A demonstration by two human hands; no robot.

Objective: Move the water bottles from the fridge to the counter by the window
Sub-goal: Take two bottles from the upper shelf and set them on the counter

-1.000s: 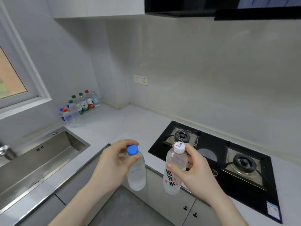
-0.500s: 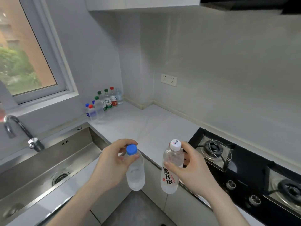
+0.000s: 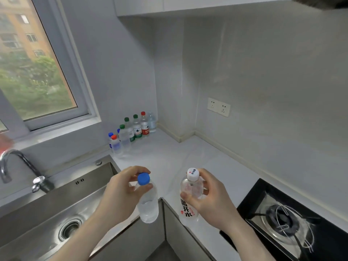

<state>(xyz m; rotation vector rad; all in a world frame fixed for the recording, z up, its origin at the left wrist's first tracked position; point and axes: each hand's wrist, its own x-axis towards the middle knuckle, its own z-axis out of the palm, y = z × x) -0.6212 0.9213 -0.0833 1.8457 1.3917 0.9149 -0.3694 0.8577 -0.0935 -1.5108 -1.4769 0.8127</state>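
Observation:
My left hand [image 3: 120, 196] grips a clear water bottle with a blue cap [image 3: 147, 202] by its neck, held upright over the counter's front corner. My right hand [image 3: 211, 200] grips a second bottle with a white cap and black characters on its label [image 3: 189, 202], also upright. Several water bottles with green, red and blue caps [image 3: 131, 131] stand in a group on the white counter [image 3: 169, 157] below the window [image 3: 33, 72], well beyond both hands.
A steel sink [image 3: 56, 213] with a drain and a tap [image 3: 11, 166] lies to the left. A black gas hob [image 3: 291, 223] sits at the right. A wall socket [image 3: 218, 107] is on the right wall. Cabinets hang overhead.
The view has swung left and closer to the corner, so the window and the bottle group now look nearer. Both hands still hold their bottles the same way.

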